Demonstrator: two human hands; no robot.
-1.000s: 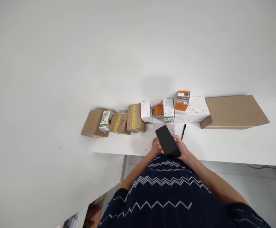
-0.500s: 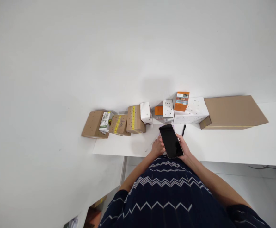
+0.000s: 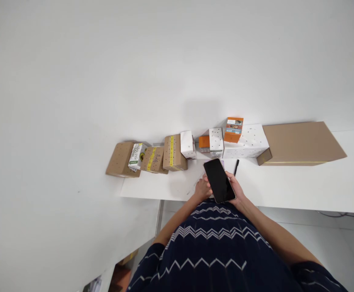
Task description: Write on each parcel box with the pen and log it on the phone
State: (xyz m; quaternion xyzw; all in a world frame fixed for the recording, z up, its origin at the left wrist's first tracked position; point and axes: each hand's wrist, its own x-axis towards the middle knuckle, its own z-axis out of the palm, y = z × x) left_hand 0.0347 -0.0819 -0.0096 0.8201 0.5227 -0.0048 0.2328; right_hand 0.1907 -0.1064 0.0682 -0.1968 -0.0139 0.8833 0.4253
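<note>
A black smartphone (image 3: 219, 180) in a clear-edged case lies tilted in my right hand (image 3: 237, 187), screen up and dark. The right thumb is over its right edge, and the other fingers are hidden beneath it. Against the phone's left edge is my left hand (image 3: 202, 189), its fingers curled; whether anything is inside them is hidden. Just beyond the phone, a small piece of a lilac item (image 3: 222, 163) shows on the white table (image 3: 286, 186). A black pen (image 3: 236, 167) rests on the table right of the phone.
Along the wall stand several cartons: brown boxes with yellow tape (image 3: 174, 154), white dotted boxes (image 3: 216, 140), and an orange box (image 3: 204, 141). Another orange box (image 3: 233, 130) sits on a wide white box (image 3: 251, 140). A large brown carton (image 3: 301, 142) is at the right.
Both hands and the phone stay practically in place. The view has shifted very slightly, so the boxes and table appear a few pixels further right.
</note>
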